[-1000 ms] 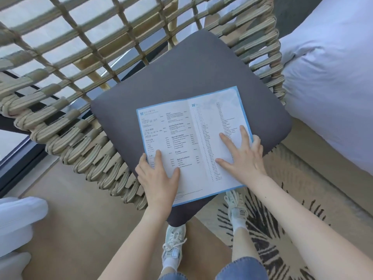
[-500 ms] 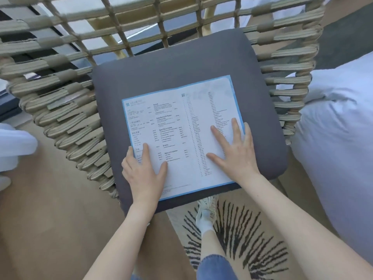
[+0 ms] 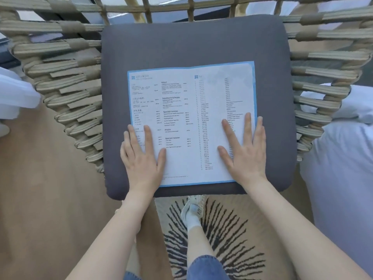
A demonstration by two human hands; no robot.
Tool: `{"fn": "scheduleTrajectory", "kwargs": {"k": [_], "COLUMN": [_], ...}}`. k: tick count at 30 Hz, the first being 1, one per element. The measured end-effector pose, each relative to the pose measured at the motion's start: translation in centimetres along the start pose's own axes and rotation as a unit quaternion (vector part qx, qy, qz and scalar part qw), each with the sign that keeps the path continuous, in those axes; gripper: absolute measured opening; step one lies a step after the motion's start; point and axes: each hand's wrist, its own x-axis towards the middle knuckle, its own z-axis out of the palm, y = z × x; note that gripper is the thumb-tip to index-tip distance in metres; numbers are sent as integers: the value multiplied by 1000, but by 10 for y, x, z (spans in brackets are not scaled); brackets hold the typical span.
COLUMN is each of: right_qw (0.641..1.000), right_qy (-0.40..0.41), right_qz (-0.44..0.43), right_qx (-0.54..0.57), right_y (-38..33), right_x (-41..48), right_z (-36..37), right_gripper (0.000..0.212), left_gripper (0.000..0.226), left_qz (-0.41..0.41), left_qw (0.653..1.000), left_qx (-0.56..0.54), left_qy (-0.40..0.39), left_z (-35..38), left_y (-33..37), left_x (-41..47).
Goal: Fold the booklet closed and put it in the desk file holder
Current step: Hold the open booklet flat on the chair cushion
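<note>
the booklet (image 3: 191, 122) lies open, long axis running between our hands, left (image 3: 141, 158) and right (image 3: 245, 153), both flat, fingers spread, palms down on its near corners.

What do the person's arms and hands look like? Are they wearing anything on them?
Both arms are bare right up to where the picture ends, so no sleeves show. The left hand and the right hand wear no gloves, and I see no rings, watch or bracelets on the hands or wrists. The fingernails look short and plain, with no polish that I can see.
</note>
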Motion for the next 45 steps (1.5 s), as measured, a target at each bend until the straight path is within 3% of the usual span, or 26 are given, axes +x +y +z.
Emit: {"fn": "scheduleTrajectory", "kwargs": {"k": [5,11,18,27,34,38,45], "right_qw": [1000,998,988,986,989,989,987], "right_qy": [10,-55,-119,-162,-138,-136,-138], "right_qz": [-3,21,76,28,42,46,61], "right_qx": [-5,20,57,24,36,42,59], "right_y": [1,-3,31,58,59,57,56], "right_x": [1,3,2,5,5,6,5], "right_z": [1,-30,-69,-54,-51,-52,-54], "right_gripper": [61,64,82,103,104,103,104], "left_gripper": [68,67,75,71,71,71,70], "left_qz": [1,-21,-80,-68,-149,-161,-99], "left_qw": [1000,996,980,980,913,856,838], "left_qx": [13,-70,-177,-188,-377,-481,-526], "left_qy": [1,-44,-42,-22,-51,-100,-102], "left_z": [1,-36,-74,-58,-70,-87,-118], "left_y": [1,6,-4,-5,-12,-17,16], "left_x": [1,5,18,15,19,20,11]}}
